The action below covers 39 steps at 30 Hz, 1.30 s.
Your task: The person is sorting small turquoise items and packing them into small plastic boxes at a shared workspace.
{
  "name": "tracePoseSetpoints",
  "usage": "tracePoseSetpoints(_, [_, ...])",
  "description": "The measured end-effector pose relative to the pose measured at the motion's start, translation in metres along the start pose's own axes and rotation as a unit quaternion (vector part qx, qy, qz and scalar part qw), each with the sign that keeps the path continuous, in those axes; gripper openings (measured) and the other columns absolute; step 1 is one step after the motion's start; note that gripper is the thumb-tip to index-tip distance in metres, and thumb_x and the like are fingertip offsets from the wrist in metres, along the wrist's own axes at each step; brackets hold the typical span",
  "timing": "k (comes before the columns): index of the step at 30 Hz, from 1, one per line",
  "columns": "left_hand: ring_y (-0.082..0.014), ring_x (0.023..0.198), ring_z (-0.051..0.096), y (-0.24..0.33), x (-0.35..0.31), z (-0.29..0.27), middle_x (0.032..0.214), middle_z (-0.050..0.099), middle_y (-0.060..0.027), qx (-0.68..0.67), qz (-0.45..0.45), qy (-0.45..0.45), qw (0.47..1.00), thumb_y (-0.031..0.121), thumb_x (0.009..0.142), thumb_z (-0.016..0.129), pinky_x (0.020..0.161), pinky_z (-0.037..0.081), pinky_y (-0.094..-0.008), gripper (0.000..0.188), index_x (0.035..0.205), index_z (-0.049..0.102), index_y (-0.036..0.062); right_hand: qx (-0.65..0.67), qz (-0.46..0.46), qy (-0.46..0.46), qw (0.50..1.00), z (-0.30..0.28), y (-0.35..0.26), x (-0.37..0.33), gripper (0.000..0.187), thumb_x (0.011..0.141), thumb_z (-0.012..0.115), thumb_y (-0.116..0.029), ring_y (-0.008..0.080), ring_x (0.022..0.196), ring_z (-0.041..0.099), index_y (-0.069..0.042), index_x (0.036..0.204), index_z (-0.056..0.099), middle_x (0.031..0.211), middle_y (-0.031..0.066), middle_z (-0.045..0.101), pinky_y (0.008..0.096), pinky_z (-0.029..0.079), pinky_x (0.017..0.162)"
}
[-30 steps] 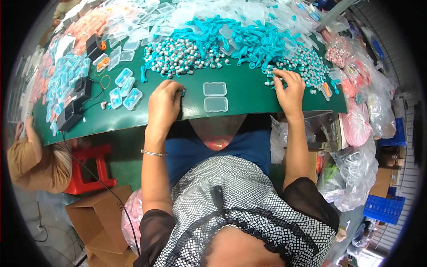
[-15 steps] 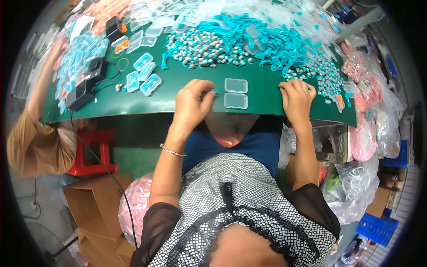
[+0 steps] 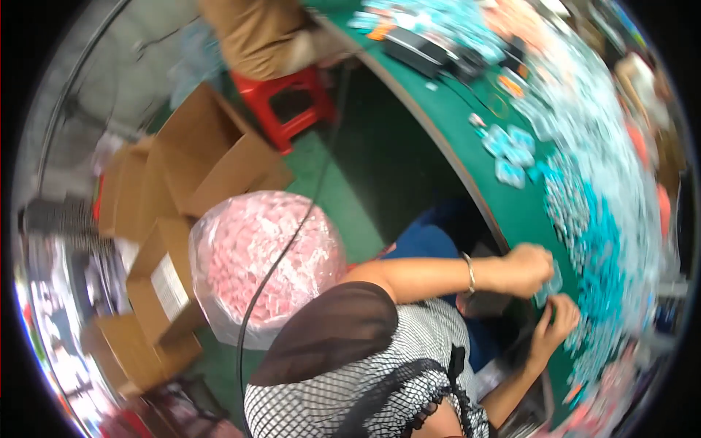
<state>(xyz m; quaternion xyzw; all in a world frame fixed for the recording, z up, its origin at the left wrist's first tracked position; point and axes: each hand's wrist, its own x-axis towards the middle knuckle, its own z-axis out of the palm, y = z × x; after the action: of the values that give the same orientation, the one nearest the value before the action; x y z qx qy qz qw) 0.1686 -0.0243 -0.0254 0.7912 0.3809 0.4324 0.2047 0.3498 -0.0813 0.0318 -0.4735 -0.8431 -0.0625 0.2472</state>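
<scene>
My left hand [image 3: 529,270] is closed in a loose fist at the table edge; what it holds, if anything, is hidden. Right beside its fingers lies a clear plastic case [image 3: 557,277], partly covered by the hand. My right hand [image 3: 558,321] is just below the case, with bent fingers and a gap between thumb and fingers; nothing shows in it. Beyond both hands spreads a pile of teal cords [image 3: 602,255] with small grey-white beads [image 3: 568,208]. Several filled teal cases [image 3: 511,153] lie farther along the green table [image 3: 445,120].
A clear bag of pink pieces [image 3: 270,255] stands by my left arm. Open cardboard boxes [image 3: 197,157] and a red stool [image 3: 285,106] are beyond it. A black cable [image 3: 281,266] hangs across. Black box-shaped devices [image 3: 416,52] sit on the table near a co-worker's brown sleeve [image 3: 255,33].
The whole view has swung toward my left, bringing the bag and boxes to the middle. My hands, apart before, are now close together at the plastic case.
</scene>
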Motion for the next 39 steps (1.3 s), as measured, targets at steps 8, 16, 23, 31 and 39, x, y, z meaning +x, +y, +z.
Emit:
tracePoseSetpoints(8, [-0.0350,0.078,0.062,-0.004,-0.006,0.021,0.077,0.062,-0.0154,0.018,-0.014,0.066,0.998,0.019,0.065,0.069,0.068,0.049,-0.0463,0.014,0.067,0.066,0.0051,0.081,-0.044,-0.074,0.993,0.023,0.009,0.012,0.010,0.088,0.061,-0.007,0.0340,0.089,0.058,0.001,0.093,0.060,0.091,0.0158,0.060,0.0433,0.044,0.086])
tracePoseSetpoints(16, [-0.0279,0.085,0.058,-0.008,-0.006,0.029,0.085,0.061,-0.0095,0.010,0.037,0.085,0.996,0.025,0.073,0.068,0.073,0.044,-0.0402,0.016,0.074,0.066,0.0094,0.122,-0.016,-0.079,0.989,0.030,0.019,0.019,0.012,0.088,0.063,-0.005,0.0286,0.080,0.056,0.004,0.089,0.056,0.084,0.0139,0.056,0.0373,0.046,0.076])
tracePoseSetpoints(23, [-0.0274,0.083,0.059,-0.005,-0.009,0.030,0.082,0.061,-0.0080,0.011,0.058,0.120,0.991,0.025,0.072,0.066,0.070,0.044,-0.0405,0.014,0.072,0.065,0.0103,0.124,0.043,-0.070,0.989,0.024,0.008,0.011,0.014,0.091,0.063,-0.008,0.0294,0.085,0.057,0.004,0.096,0.058,0.090,0.0145,0.059,0.0385,0.046,0.081])
tracePoseSetpoints(31, [-0.0370,0.087,0.067,0.024,-0.005,-0.052,0.088,0.070,-0.0173,-0.085,-0.044,-0.065,0.993,0.020,0.074,0.064,0.079,0.053,-0.0485,0.018,0.085,0.072,0.0098,0.108,0.053,-0.014,0.993,0.025,-0.011,0.012,0.019,0.083,0.063,-0.002,0.0362,0.101,0.063,-0.002,0.102,0.067,0.103,0.0172,0.068,0.0426,0.047,0.092])
tracePoseSetpoints(39, [-0.0345,0.086,0.063,0.002,0.009,-0.054,0.089,0.061,-0.0136,-0.007,0.034,-0.124,0.992,0.017,0.077,0.074,0.073,0.050,-0.0461,0.044,0.117,0.060,0.0040,0.157,0.150,0.139,0.966,0.022,0.008,0.006,0.017,0.083,0.063,0.003,0.0303,0.093,0.064,-0.002,0.099,0.065,0.098,0.0135,0.066,0.0381,0.049,0.084])
